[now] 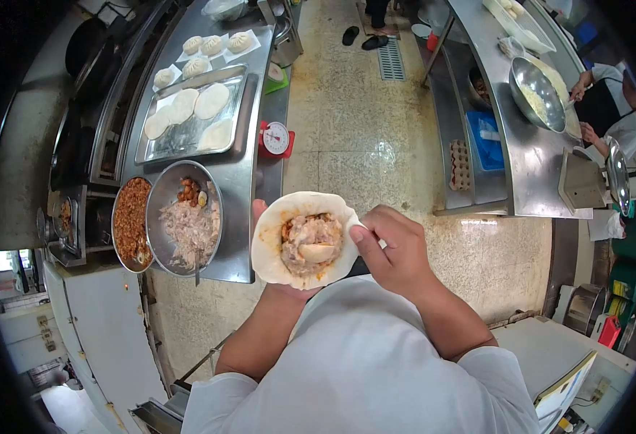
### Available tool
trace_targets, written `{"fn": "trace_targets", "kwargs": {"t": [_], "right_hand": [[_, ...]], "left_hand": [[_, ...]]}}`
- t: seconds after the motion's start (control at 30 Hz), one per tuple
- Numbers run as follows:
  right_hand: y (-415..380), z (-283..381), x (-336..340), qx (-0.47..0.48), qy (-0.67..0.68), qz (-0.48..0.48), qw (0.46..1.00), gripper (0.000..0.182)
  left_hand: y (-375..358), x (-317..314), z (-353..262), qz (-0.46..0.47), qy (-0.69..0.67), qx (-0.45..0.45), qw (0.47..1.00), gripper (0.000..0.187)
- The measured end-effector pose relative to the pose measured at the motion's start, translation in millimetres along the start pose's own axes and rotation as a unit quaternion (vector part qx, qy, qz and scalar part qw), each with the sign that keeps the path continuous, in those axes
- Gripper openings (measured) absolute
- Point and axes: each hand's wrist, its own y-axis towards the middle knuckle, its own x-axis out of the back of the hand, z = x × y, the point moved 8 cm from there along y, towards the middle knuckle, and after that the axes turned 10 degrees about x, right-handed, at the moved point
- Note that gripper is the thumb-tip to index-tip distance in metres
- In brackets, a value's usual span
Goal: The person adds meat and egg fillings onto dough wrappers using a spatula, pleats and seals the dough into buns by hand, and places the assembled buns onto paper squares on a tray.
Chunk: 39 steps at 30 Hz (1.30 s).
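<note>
A round dough wrapper (267,253) rests on my left hand (295,293), which supports it from below; most of that hand is hidden behind the dough. A mound of pale meat filling (312,235) sits in the wrapper's middle, with a pale wedge, perhaps egg, on top and reddish bits around it. My right hand (394,246) pinches the wrapper's right edge between thumb and fingers. To the left, a steel bowl (213,249) holds pale minced filling, some reddish chunks and a piece of egg. Beside it a second bowl (119,253) contains reddish-brown mince.
On the left counter, a metal tray (188,148) bears several flat dough rounds, with pleated buns (212,45) beyond. A red dial scale (275,139) stands beside the counter. Across the aisle, a co-worker (607,108) works near a large steel bowl (528,76). Dark shoes (374,43) show farther up.
</note>
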Motion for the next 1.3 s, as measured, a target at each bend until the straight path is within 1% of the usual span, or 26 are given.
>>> {"fn": "trace_targets", "kwargs": {"t": [0.07,0.13,0.17,0.23,0.33,0.4,0.47,0.5,0.53,0.57,0.63,0.7,0.77,0.83,0.87,0.93,0.97,1.0,1.03,1.07,1.1,1.13,1.17,1.2,1.27,1.3], "right_hand": [[6,1,6,0.005,0.012,-0.015,1.0,0.013],[9,-8,5,-0.071,0.118,-0.018,0.99,0.018],[9,-13,5,-0.07,0.119,-0.018,0.99,0.018],[5,-26,-1,-0.082,0.193,-0.025,0.977,0.022],[2,-36,-5,-0.114,0.224,-0.016,0.968,0.019],[3,-35,-3,-0.117,0.2,-0.002,0.973,0.018],[4,-35,-1,-0.118,0.175,0.014,0.977,0.016],[7,-28,4,-0.06,0.111,0.019,0.992,0.015],[9,-19,7,-0.001,0.047,0.025,0.999,0.013],[8,-17,7,0.0,0.047,0.026,0.999,0.013],[9,-5,15,0.04,0.022,-0.009,0.999,0.012],[12,-6,17,0.025,0.042,-0.021,0.999,0.012],[18,-7,19,0.009,0.061,-0.033,0.998,0.012],[23,-14,17,-0.046,0.123,-0.053,0.99,0.012],[23,-17,16,-0.047,0.123,-0.054,0.99,0.012],[21,-21,9,-0.036,0.174,-0.036,0.983,0.012],[20,-22,10,-0.038,0.174,-0.038,0.983,0.012],[20,-21,9,-0.028,0.125,-0.015,0.992,0.012],[19,-21,8,-0.018,0.076,0.009,0.997,0.013],[17,-23,8,-0.019,0.077,0.009,0.997,0.013],[16,-20,8,0.012,0.043,0.007,0.999,0.013],[14,-16,9,0.043,0.01,0.006,0.999,0.014],[12,-15,10,0.044,0.01,0.007,0.999,0.014],[10,-15,12,0.033,0.011,0.002,0.999,0.013],[15,-12,15,0.025,0.01,-0.003,1.0,0.012],[21,-9,18,0.016,0.029,-0.028,0.999,0.011]], "left_hand": [[0,8,1,-0.047,0.001,-0.008,0.999,0.079],[-1,17,3,-0.067,-0.014,0.009,0.998,0.078],[-1,22,6,-0.086,-0.029,0.025,0.996,0.077],[0,21,6,-0.09,-0.019,0.02,0.996,0.077],[5,16,7,-0.084,-0.01,0.017,0.996,0.077],[8,15,8,-0.072,-0.009,0.019,0.997,0.077],[11,11,9,-0.03,-0.028,0.026,0.999,0.077],[13,5,9,-0.029,-0.028,0.024,0.999,0.077],[15,-2,6,-0.054,-0.008,0.005,0.998,0.072],[15,-4,3,-0.08,0.011,-0.014,0.997,0.066],[11,1,1,-0.068,0.022,-0.024,0.997,0.067],[12,-1,-1,-0.053,0.034,-0.033,0.997,0.069],[16,-14,4,-0.012,0.03,-0.01,0.999,0.07],[17,-12,5,-0.007,0.02,0.002,1.0,0.075],[18,-10,6,0.0,0.009,0.014,1.0,0.081],[16,-7,7,-0.004,0.004,0.016,1.0,0.08],[15,-6,7,-0.007,-0.001,0.016,1.0,0.08],[13,-5,6,-0.007,-0.001,0.018,1.0,0.08],[11,2,3,-0.05,-0.003,0.007,0.999,0.075],[8,10,1,-0.092,-0.005,-0.004,0.996,0.071],[7,10,1,-0.093,-0.006,-0.004,0.996,0.071],[5,12,-4,-0.123,0.043,-0.036,0.991,0.073],[3,14,-9,-0.151,0.091,-0.068,0.982,0.074],[4,11,-8,-0.152,0.09,-0.069,0.982,0.074],[12,-3,-1,-0.089,0.055,-0.043,0.994,0.078],[12,-4,-1,-0.087,0.055,-0.043,0.994,0.078]]}}
